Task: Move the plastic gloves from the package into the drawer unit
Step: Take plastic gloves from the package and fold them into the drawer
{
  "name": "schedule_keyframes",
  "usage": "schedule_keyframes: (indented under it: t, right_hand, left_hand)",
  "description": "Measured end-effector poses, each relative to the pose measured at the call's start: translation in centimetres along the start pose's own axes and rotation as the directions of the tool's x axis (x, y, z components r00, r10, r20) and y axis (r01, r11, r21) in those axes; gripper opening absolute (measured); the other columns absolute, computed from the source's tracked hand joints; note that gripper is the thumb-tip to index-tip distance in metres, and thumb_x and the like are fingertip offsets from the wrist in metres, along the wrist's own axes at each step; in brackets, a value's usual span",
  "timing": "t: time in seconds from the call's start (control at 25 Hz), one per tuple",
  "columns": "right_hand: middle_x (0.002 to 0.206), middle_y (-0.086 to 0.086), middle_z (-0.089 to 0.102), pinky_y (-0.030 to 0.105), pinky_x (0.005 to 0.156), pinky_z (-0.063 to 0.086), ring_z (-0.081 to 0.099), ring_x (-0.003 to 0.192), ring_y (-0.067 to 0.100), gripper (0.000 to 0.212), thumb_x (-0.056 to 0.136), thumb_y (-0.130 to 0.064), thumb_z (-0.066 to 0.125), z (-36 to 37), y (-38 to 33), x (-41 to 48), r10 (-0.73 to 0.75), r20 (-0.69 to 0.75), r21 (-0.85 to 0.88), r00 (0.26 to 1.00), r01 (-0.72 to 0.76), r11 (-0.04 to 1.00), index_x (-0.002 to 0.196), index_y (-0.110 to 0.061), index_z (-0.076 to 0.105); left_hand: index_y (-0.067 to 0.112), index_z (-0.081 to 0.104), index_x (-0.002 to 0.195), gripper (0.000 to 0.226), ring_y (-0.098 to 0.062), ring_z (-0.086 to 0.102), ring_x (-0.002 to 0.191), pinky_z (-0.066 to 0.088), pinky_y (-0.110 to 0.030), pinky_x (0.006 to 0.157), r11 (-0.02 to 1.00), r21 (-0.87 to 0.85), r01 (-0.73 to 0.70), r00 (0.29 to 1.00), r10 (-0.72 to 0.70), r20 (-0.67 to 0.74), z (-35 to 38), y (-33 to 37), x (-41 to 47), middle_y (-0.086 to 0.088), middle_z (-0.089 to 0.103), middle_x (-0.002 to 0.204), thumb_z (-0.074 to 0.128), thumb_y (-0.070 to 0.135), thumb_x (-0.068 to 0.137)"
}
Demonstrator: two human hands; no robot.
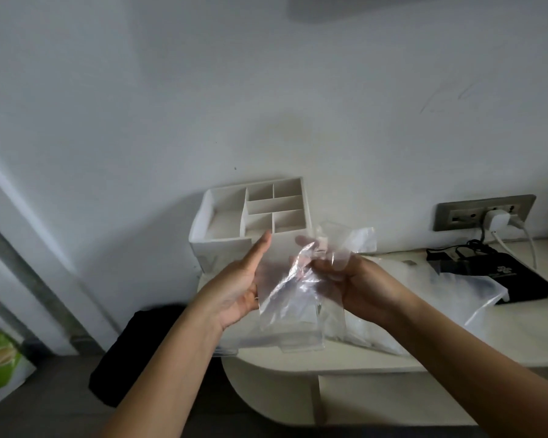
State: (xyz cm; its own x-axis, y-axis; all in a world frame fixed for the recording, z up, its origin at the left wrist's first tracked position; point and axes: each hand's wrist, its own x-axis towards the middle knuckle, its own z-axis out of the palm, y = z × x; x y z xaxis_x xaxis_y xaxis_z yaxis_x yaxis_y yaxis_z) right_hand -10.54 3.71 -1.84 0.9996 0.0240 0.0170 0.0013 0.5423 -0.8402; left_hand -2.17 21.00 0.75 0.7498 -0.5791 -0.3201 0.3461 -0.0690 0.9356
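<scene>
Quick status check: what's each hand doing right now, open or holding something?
Left hand: open, fingers straight, palm at the edge of the plastic glove.
Right hand: closed, gripping the plastic glove.

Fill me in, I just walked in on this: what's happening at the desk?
A person is holding a clear plastic glove up between both hands, in front of the white drawer unit. The right hand grips the crumpled plastic, while the left hand lies flat against it with straight fingers. The clear package lies on the desk to the right. The glove is not yet in the unit.
</scene>
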Motion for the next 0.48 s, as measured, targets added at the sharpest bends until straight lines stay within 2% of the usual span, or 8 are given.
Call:
schedule_keyframes:
  t: [0.08,0.16,0.2,0.28,0.36,0.4,0.48]
  right_hand:
    - [0.087,0.009,0.062,0.022,0.066,0.055,0.054,0.083,0.019,0.037,0.083,-0.003,0.055,-0.2,0.6,0.5,0.026,-0.031,0.009,0.999,-0.026,1.0,0.118,-0.008,0.062]
    - [0.083,0.015,0.066,0.021,0.053,0.051,0.06,0.063,0.019,0.029,0.085,-0.011,0.052,-0.4,0.8,0.7,0.075,-0.085,0.047,0.994,-0.071,0.996,0.11,-0.001,0.062]
    - [0.076,0.013,0.067,0.021,0.047,0.048,0.058,0.053,0.017,0.027,0.088,-0.02,0.051,-0.7,0.8,0.7,0.118,-0.132,0.073,0.984,-0.109,0.991,0.103,-0.001,0.063]
    - [0.069,0.006,0.067,0.019,0.039,0.04,0.049,0.043,0.012,0.046,0.092,-0.046,0.044,-1.2,0.7,0.6,0.212,-0.228,0.089,0.95,-0.196,0.977,0.099,-0.005,0.064]
    - [0.084,0.008,0.071,0.017,0.038,0.034,0.036,0.04,0.008,0.068,0.08,-0.066,0.043,-1.3,0.7,0.6,0.227,-0.251,-0.066,0.941,-0.25,0.966,0.109,-0.008,0.064]
    - [0.089,0.009,0.071,0.016,0.039,0.032,0.031,0.041,0.008,0.068,0.077,-0.064,0.047,-1.0,0.8,0.7,0.211,-0.254,-0.157,0.944,-0.256,0.954,0.112,-0.008,0.063]
    - [0.079,0.006,0.067,0.014,0.04,0.032,0.034,0.041,0.006,0.045,0.085,-0.04,0.059,-0.4,0.9,0.9,0.111,-0.289,-0.305,0.951,-0.202,0.931,0.11,-0.003,0.063]
  left_hand:
    - [0.008,0.076,0.079,0.026,-0.022,0.065,0.082,0.054,-0.031,0.076,0.985,0.004,-0.173,0.976,0.172,-0.136,-0.2,-0.4,0.8,-0.008,0.073,0.084,0.075,0.033,0.071]
    - [0.006,0.068,0.075,0.016,-0.014,0.057,0.059,0.049,-0.022,0.057,0.91,0.245,-0.335,0.883,0.394,-0.256,-0.8,-0.4,1.4,-0.001,0.063,0.061,0.069,0.018,0.086]
    - [0.01,0.065,0.073,0.018,-0.009,0.051,0.049,0.045,-0.02,0.049,0.835,0.409,-0.369,0.83,0.494,-0.26,-1.3,-0.3,1.4,0.004,0.057,0.053,0.065,0.017,0.089]
    - [0.017,0.064,0.077,0.014,-0.007,0.045,0.041,0.04,-0.019,0.041,0.672,0.628,-0.391,0.77,0.613,-0.176,-2.1,0.0,1.2,0.008,0.053,0.049,0.064,0.021,0.09]
    - [0.015,0.066,0.085,0.008,-0.003,0.046,0.041,0.042,-0.018,0.043,0.571,0.689,-0.446,0.751,0.657,-0.059,-2.4,0.4,0.8,0.01,0.058,0.053,0.065,0.021,0.089]
    - [0.013,0.067,0.086,0.007,-0.001,0.047,0.041,0.041,-0.015,0.044,0.542,0.696,-0.471,0.744,0.668,-0.016,-2.7,0.4,0.8,0.014,0.06,0.054,0.065,0.019,0.089]
    - [0.013,0.068,0.086,0.006,-0.002,0.046,0.04,0.039,-0.013,0.044,0.539,0.694,-0.477,0.735,0.678,-0.022,-3.4,0.4,1.3,0.019,0.059,0.052,0.066,0.018,0.089]
